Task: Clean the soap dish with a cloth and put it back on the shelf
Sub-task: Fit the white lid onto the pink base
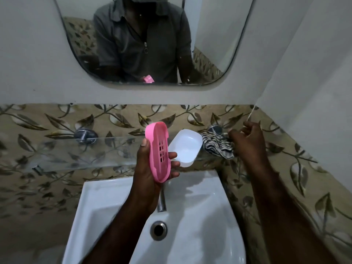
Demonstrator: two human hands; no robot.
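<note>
My left hand holds the pink slotted tray of the soap dish upright above the sink. The white base of the soap dish rests on the glass shelf, just right of the pink tray. A striped black-and-white cloth lies on the shelf's right end. My right hand is at the cloth's right edge, fingers curled and touching it; whether it grips the cloth is unclear.
A white sink with a metal tap and drain lies below. Metal shelf brackets sit on the leaf-patterned tiles. A mirror hangs above, and a wall closes in on the right.
</note>
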